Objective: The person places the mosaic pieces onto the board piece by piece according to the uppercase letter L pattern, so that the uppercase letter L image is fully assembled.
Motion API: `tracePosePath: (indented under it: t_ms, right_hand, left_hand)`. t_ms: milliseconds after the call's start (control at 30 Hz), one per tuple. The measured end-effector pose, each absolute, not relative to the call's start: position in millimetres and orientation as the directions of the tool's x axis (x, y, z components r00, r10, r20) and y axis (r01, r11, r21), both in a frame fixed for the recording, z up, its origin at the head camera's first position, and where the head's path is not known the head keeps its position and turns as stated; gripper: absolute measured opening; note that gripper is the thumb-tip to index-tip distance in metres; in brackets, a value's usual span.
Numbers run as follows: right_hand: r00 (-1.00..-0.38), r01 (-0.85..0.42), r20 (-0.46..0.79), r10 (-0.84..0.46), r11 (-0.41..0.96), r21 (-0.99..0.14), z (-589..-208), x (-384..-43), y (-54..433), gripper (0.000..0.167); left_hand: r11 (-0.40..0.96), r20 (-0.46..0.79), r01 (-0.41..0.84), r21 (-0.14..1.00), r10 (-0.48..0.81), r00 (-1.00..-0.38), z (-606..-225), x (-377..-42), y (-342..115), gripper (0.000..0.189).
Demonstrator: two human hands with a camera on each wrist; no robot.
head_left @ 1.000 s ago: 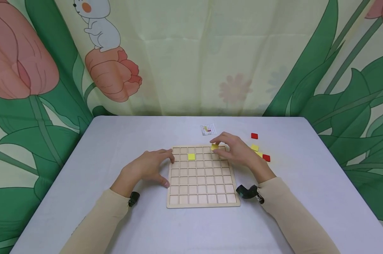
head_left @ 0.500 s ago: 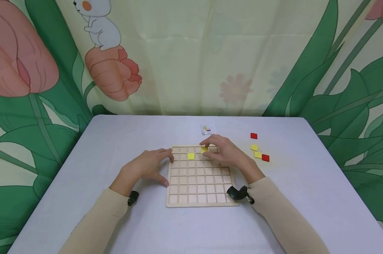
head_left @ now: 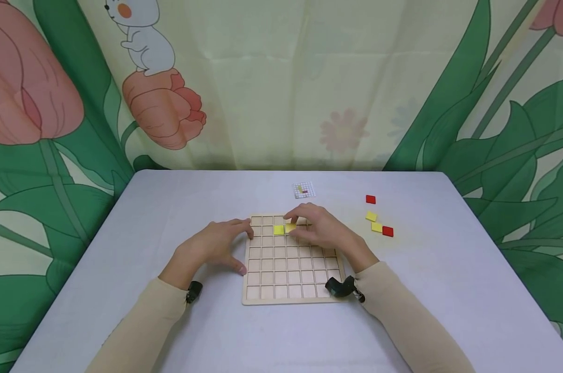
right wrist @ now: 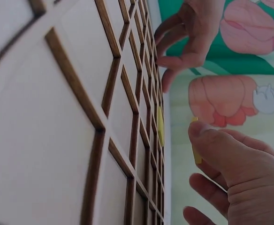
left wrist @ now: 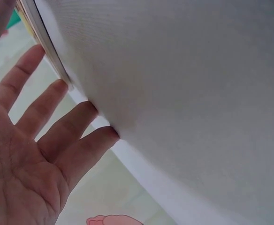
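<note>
In the head view the right hand (head_left: 322,226) covers several squares of the board (head_left: 279,265), and its fingers hide part of the yellow tile (head_left: 290,227) they pinch. The pattern on the small card (head_left: 303,190) is too tiny to read. The bottom edge cuts off both sleeves (head_left: 139,321). In the left wrist view, the left hand (left wrist: 26,159) loses most of its thumb past the left edge.

I'm counting just one board (head_left: 267,292), four yellow tiles (head_left: 278,230) (two are lying around its 2 o'clock), two red tiles (head_left: 371,199) also lying there, one card (head_left: 304,190) sitting at 12, two wrist cams (head_left: 339,288), plus one left hand (head_left: 219,243) and one right hand (head_left: 320,226).
</note>
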State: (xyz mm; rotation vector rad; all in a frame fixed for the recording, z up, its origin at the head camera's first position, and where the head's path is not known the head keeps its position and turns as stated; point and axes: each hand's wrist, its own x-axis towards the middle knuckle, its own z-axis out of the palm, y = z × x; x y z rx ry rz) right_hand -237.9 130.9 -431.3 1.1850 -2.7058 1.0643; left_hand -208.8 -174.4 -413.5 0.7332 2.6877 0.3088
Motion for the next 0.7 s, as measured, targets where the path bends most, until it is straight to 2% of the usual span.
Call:
tracePosePath:
  t_ms: [233,433,700]
  right_hand:
    - [-0.714,-0.647,0.261,-0.650,0.468,-0.602,-434,-236,122,0.038]
    - [-0.727,-0.621,0.212,-0.653,0.494,-0.609,-439,-234,115,0.039]
    - [-0.708,-0.636,0.199,-0.677,0.490,-0.596,-443,-234,107,0.041]
  left_hand:
    - [0.840,-0.256,0.446,0.309,0.525,-0.811,-414,-209,-175,0.076]
    - [0.843,-0.260,0.443,0.305,0.521,-0.813,-415,-210,-175,0.076]
    - [0.854,-0.271,0.426,0.300,0.504,-0.820,-415,-211,-174,0.077]
